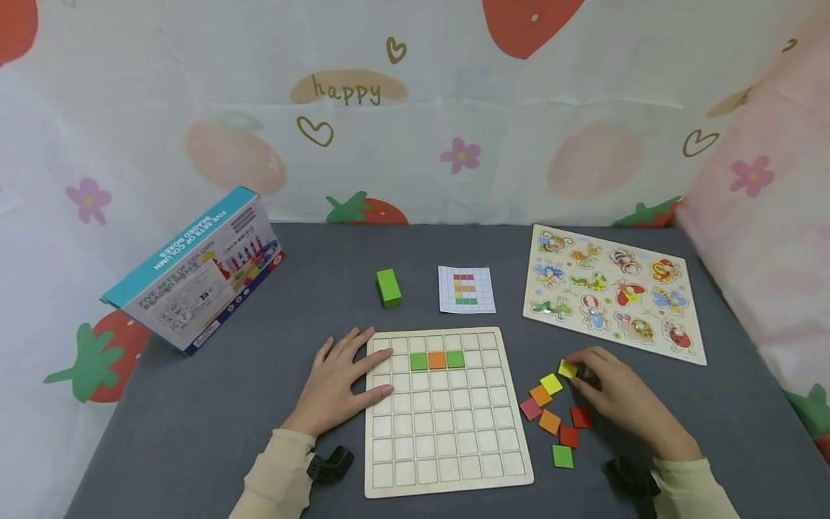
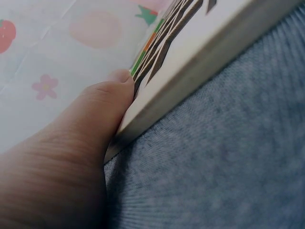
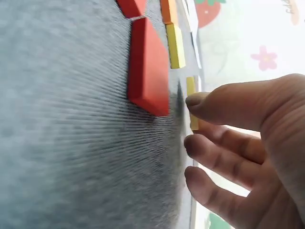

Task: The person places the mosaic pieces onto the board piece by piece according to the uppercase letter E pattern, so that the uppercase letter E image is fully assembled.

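Observation:
My left hand (image 1: 340,382) rests with spread fingers on the left edge of a pale wooden grid board (image 1: 454,447); its thumb (image 2: 112,95) lies against that edge in the left wrist view. Side by side in an upper row sit a green tile (image 1: 418,362), an orange tile (image 1: 437,360) and another green tile (image 1: 455,358). Right of the board, my right hand (image 1: 619,395) pinches a yellow tile (image 1: 567,369) between thumb and index finger, close over the cloth. In the right wrist view the other fingers are loosely bent, and a red tile (image 3: 150,71) lies nearby.
Beside the board lie loose tiles: yellow (image 1: 551,383), orange (image 1: 549,422), red (image 1: 568,437) and green (image 1: 563,456). Behind it are a green block (image 1: 388,288) and a pattern card (image 1: 466,290). An insect puzzle (image 1: 609,288) lies back right; a box (image 1: 201,270) stands left.

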Action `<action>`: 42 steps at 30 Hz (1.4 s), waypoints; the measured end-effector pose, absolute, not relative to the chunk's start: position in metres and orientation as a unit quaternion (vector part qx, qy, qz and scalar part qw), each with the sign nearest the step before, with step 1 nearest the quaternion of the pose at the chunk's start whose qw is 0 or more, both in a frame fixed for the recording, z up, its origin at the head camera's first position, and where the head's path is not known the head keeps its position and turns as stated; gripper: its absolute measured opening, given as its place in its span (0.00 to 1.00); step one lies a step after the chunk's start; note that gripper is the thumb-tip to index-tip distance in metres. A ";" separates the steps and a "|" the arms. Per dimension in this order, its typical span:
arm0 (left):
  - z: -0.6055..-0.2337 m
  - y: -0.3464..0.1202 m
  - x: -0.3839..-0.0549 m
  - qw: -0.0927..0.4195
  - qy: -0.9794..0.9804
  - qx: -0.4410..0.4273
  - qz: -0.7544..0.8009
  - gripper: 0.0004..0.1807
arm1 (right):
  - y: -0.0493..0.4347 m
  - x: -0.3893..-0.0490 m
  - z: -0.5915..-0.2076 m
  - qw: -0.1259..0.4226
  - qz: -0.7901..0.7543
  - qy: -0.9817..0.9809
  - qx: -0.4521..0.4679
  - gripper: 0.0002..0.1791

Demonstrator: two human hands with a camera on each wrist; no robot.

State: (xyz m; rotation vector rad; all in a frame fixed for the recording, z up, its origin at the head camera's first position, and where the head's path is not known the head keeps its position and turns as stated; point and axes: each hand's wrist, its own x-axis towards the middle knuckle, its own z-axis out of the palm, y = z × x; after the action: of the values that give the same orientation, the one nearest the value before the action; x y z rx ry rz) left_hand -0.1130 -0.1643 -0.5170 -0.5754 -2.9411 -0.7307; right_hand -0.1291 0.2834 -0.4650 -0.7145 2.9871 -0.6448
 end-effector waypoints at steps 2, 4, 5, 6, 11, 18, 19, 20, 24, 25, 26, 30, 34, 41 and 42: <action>-0.517 -0.164 -0.113 0.030 -0.953 -0.187 -0.236 0.35 | 0.282 -0.131 -0.463 -0.001 -0.208 0.952 -0.223 0.14; -0.517 -0.164 -0.113 0.034 -0.953 -0.187 -0.236 0.35 | 0.279 -0.134 -0.459 -0.006 -0.210 0.952 -0.224 0.14; -0.517 -0.164 -0.113 0.036 -0.953 -0.188 -0.236 0.35 | 0.277 -0.135 -0.457 -0.007 -0.210 0.951 -0.226 0.14; -0.517 -0.164 -0.113 0.040 -0.952 -0.189 -0.238 0.35 | 0.273 -0.136 -0.455 -0.006 -0.208 0.951 -0.230 0.14; -0.517 -0.164 -0.112 0.043 -0.950 -0.191 -0.243 0.34 | 0.249 -0.142 -0.444 -0.003 -0.204 0.939 -0.275 0.13; -0.518 -0.165 -0.112 0.046 -0.951 -0.192 -0.240 0.34 | 0.200 -0.151 -0.438 0.001 -0.198 0.907 -0.372 0.12; -0.517 -0.165 -0.112 0.046 -0.950 -0.191 -0.241 0.34 | 0.193 -0.152 -0.437 0.004 -0.195 0.903 -0.382 0.12; -0.517 -0.165 -0.112 0.047 -0.950 -0.191 -0.243 0.34 | 0.185 -0.153 -0.436 0.005 -0.190 0.899 -0.395 0.12; -0.515 -0.164 -0.112 0.048 -0.949 -0.190 -0.245 0.34 | 0.156 -0.155 -0.434 0.007 -0.186 0.876 -0.445 0.12; -0.515 -0.164 -0.112 0.048 -0.950 -0.191 -0.244 0.34 | 0.149 -0.155 -0.434 0.005 -0.185 0.871 -0.456 0.12; -0.514 -0.163 -0.112 0.048 -0.950 -0.191 -0.243 0.34 | 0.143 -0.155 -0.435 0.004 -0.184 0.865 -0.467 0.11; -0.514 -0.163 -0.112 0.043 -0.952 -0.192 -0.236 0.34 | 0.122 -0.152 -0.442 -0.001 -0.174 0.850 -0.498 0.11; -0.515 -0.164 -0.112 0.044 -0.953 -0.188 -0.233 0.34 | 0.108 -0.151 -0.452 0.000 -0.164 0.842 -0.514 0.09; -0.516 -0.164 -0.113 0.042 -0.955 -0.187 -0.228 0.34 | 0.098 -0.150 -0.457 0.005 -0.143 0.846 -0.514 0.07; -0.517 -0.164 -0.113 0.042 -0.954 -0.187 -0.228 0.34 | 0.097 -0.150 -0.457 0.005 -0.139 0.846 -0.514 0.07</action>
State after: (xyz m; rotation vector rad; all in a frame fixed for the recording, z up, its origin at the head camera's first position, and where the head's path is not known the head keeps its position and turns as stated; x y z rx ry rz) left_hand -0.1126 -0.1638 -0.5168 -0.5734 -2.9213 -0.6993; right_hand -0.1496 0.0970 -0.4572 -1.6115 2.6509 -0.4348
